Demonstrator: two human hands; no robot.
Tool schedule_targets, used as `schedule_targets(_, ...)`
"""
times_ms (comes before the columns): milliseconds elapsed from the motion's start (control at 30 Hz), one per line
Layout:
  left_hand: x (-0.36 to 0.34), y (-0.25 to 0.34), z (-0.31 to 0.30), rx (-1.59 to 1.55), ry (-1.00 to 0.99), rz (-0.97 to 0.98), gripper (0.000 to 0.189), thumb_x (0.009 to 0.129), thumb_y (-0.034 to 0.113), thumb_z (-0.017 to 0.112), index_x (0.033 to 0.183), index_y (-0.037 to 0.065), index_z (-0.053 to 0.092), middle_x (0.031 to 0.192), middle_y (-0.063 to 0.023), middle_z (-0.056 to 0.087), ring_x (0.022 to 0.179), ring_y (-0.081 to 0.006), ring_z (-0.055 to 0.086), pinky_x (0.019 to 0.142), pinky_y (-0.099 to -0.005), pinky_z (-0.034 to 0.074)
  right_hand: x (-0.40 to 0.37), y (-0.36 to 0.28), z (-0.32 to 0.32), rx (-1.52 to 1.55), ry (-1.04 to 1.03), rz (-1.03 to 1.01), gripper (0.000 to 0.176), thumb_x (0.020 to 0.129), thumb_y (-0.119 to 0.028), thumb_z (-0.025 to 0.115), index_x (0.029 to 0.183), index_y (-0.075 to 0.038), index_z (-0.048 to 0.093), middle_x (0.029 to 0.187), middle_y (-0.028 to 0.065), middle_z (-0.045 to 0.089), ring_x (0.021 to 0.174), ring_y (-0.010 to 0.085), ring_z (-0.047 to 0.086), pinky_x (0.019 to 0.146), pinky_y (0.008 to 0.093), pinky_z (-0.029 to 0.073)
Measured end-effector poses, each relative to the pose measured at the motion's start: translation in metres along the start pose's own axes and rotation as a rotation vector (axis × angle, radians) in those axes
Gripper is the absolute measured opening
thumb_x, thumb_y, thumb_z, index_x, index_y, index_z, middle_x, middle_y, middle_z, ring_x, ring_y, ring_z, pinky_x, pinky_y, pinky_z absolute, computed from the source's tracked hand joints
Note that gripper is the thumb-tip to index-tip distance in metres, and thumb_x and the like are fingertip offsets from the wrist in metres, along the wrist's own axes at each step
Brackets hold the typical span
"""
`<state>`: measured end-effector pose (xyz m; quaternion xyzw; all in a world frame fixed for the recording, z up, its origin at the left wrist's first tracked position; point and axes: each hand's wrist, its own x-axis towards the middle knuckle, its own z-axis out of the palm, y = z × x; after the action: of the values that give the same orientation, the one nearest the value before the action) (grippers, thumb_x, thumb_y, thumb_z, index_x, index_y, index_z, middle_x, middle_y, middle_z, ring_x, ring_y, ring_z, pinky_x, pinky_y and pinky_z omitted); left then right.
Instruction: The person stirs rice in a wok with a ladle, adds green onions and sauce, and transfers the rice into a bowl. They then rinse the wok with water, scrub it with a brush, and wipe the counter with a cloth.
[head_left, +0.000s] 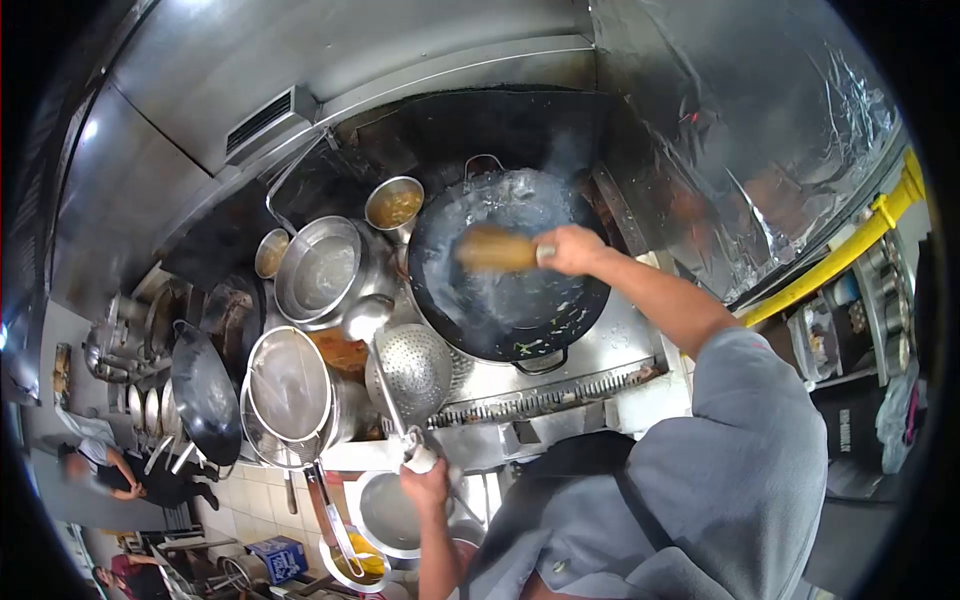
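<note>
My right hand (570,250) is closed round the end of a brown brush (495,250), whose head is blurred over the inside of a large black wok (450,300). Steam and wet, whitish liquid show in the wok, with green scraps near its front rim. Lower down, my left hand (425,482) is closed round the wrapped handle end of a metal ladle (368,317). The ladle's bowl hangs left of the wok, beside a perforated metal strainer (412,372).
Left of the wok stand a steel pot (320,268), small bowls with brown contents (394,205) and a mesh sieve (290,385). Another black wok (203,392) leans farther left. A yellow pipe (835,278) runs at right. Two people (120,475) are at the far left.
</note>
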<state>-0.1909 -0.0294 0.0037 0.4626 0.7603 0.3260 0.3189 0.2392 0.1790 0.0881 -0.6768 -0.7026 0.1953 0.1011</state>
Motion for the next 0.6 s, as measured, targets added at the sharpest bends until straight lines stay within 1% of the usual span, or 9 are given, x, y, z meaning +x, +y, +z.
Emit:
schedule_targets(33,0.003,-0.006,0.009,0.071,0.018,0.019,0.033,0.063,0.015,0.068,0.088,-0.004,0.059,0.078,-0.0143,0.065,0.067,-0.0254,0.062,0.066,-0.0374,0.050,0.011,0.000,0.006,0.016,0.011,0.004,0.045,0.077,-0.035,0.064,0.120,-0.023,0.059,0.107,0.0145,0.064,0.100,0.0315,0.061,0.087,0.0403,0.049)
schedule_targets(100,0.006,-0.012,0.031,0.045,0.032,0.079,0.034,0.063,0.016,0.068,0.088,-0.005,0.060,0.076,-0.0150,0.065,0.067,-0.0261,0.062,0.066,-0.0376,0.050,0.049,0.003,0.027,0.113,0.203,0.324,0.044,0.078,-0.034,0.063,0.120,-0.022,0.060,0.107,0.0153,0.064,0.100,0.0315,0.061,0.087,0.0412,0.049)
schedule_targets(200,0.004,-0.003,0.050,-0.011,0.041,0.187,0.031,0.062,0.015,0.068,0.084,-0.005,0.060,0.076,-0.0174,0.065,0.068,-0.0269,0.063,0.067,-0.0377,0.050,0.046,-0.003,0.080,0.227,0.029,-0.114,0.050,0.077,-0.037,0.068,0.123,-0.020,0.058,0.111,0.0172,0.062,0.100,0.0322,0.062,0.090,0.0379,0.048)
schedule_targets(333,0.013,-0.020,0.059,-0.114,0.019,0.130,0.024,0.062,0.013,0.068,0.079,-0.003,0.062,0.075,-0.0131,0.065,0.067,-0.0242,0.062,0.066,-0.0366,0.049,0.029,0.014,0.058,0.270,0.145,-0.132,0.049,0.076,-0.037,0.069,0.121,-0.021,0.059,0.106,0.0148,0.065,0.098,0.0299,0.062,0.089,0.0371,0.048)
schedule_targets(400,0.005,-0.016,0.053,-0.067,-0.058,0.021,0.030,0.061,0.014,0.070,0.083,-0.004,0.060,0.079,-0.0130,0.066,0.070,-0.0229,0.062,0.068,-0.0360,0.050,0.043,0.000,0.040,0.247,0.242,0.189,0.050,0.076,-0.035,0.069,0.123,-0.020,0.058,0.102,0.0133,0.066,0.093,0.0290,0.064,0.086,0.0366,0.050)
schedule_targets(433,0.007,-0.033,0.056,-0.045,-0.055,0.009,0.031,0.061,0.014,0.070,0.084,-0.004,0.060,0.080,-0.0139,0.066,0.070,-0.0232,0.062,0.068,-0.0360,0.050,0.053,-0.004,0.058,0.244,0.222,0.183,0.050,0.076,-0.035,0.069,0.123,-0.020,0.058,0.102,0.0133,0.066,0.093,0.0290,0.064,0.086,0.0366,0.050)
schedule_targets(500,0.016,-0.054,0.062,-0.070,-0.104,-0.018,0.033,0.060,0.015,0.071,0.084,-0.006,0.059,0.078,-0.0150,0.065,0.071,-0.0244,0.063,0.068,-0.0363,0.050,0.077,-0.009,0.099,0.368,0.030,0.071,0.048,0.077,-0.037,0.063,0.122,-0.021,0.058,0.089,0.0140,0.068,0.069,0.0276,0.067,0.057,0.0395,0.056)
schedule_targets(533,0.010,-0.039,0.058,-0.102,-0.114,-0.023,0.035,0.060,0.014,0.072,0.086,-0.006,0.058,0.078,-0.0150,0.064,0.071,-0.0262,0.063,0.068,-0.0368,0.050,0.029,-0.057,0.072,0.560,-0.063,0.149,0.050,0.077,-0.032,0.063,0.125,-0.023,0.056,0.078,0.0116,0.068,0.052,0.0244,0.063,0.045,0.0365,0.054)
schedule_targets(600,0.004,-0.032,0.047,-0.003,-0.050,-0.006,0.038,0.060,0.014,0.072,0.089,-0.007,0.058,0.084,-0.0162,0.064,0.077,-0.0263,0.063,0.072,-0.0359,0.050,-0.008,-0.078,0.060,0.577,-0.332,0.187,0.052,0.076,-0.030,0.067,0.126,-0.025,0.056,0.081,0.0085,0.068,0.059,0.0232,0.063,0.044,0.0354,0.053)
